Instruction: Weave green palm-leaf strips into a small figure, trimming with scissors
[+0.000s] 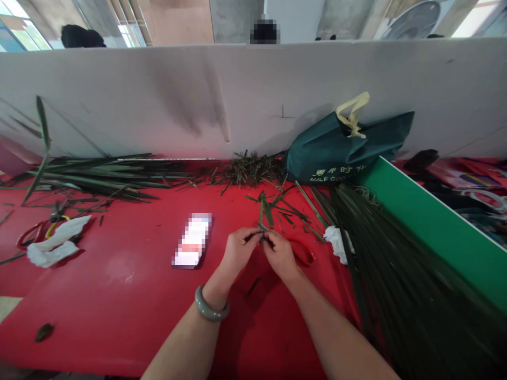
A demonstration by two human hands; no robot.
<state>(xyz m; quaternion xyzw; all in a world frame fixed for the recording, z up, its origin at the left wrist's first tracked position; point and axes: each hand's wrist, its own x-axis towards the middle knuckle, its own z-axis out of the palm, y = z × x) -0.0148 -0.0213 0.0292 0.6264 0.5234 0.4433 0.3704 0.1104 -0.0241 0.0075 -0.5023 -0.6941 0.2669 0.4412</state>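
My left hand [240, 248] and my right hand [279, 253] meet over the red table [119, 295], fingers pinched together on a narrow green leaf strip [264, 211] that sticks up and away from them. A grey-green bangle [210, 309] sits on my left wrist. Red-handled scissors [303, 252] lie on the table just right of my right hand, partly hidden by it.
A large bundle of long green leaves [396, 274] lies at the right beside a green board [435, 227]. More leaves [99, 177] and cut scraps [249, 169] lie along the white partition. A dark green bag [340, 150], white cloths [55, 245], second scissors [35, 232] and a phone [193, 240] are around.
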